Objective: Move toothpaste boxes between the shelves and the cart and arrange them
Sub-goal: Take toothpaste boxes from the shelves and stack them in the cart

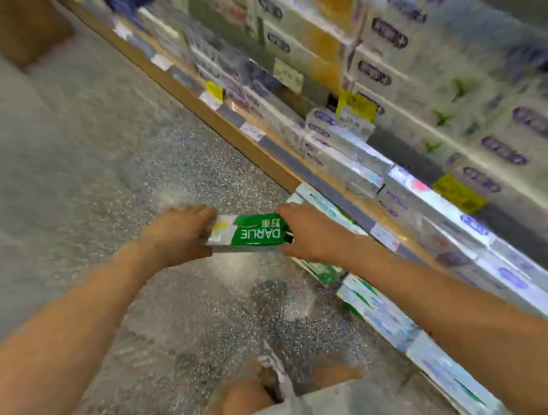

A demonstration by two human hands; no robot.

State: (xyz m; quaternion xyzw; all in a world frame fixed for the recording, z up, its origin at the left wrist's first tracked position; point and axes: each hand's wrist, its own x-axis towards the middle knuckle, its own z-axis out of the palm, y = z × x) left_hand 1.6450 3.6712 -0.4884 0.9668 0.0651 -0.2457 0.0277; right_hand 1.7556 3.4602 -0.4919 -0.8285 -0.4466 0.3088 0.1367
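A green and white toothpaste box (250,234) hangs above the floor in the middle of the head view, lying lengthwise between my hands. My left hand (179,236) grips its left end, and my right hand (306,231) grips its right end. More boxes of the same green and white kind (374,302) lie in a row along the lowest shelf, just right of my right arm. The view is blurred by motion. No cart is in view.
Tall shelves (258,147) full of white and purple boxes run along the right, with yellow price tags (356,104) on their edges. Speckled grey floor (87,161) spreads to the left. A brown cardboard box (19,28) stands at the top left. My legs (255,406) are below.
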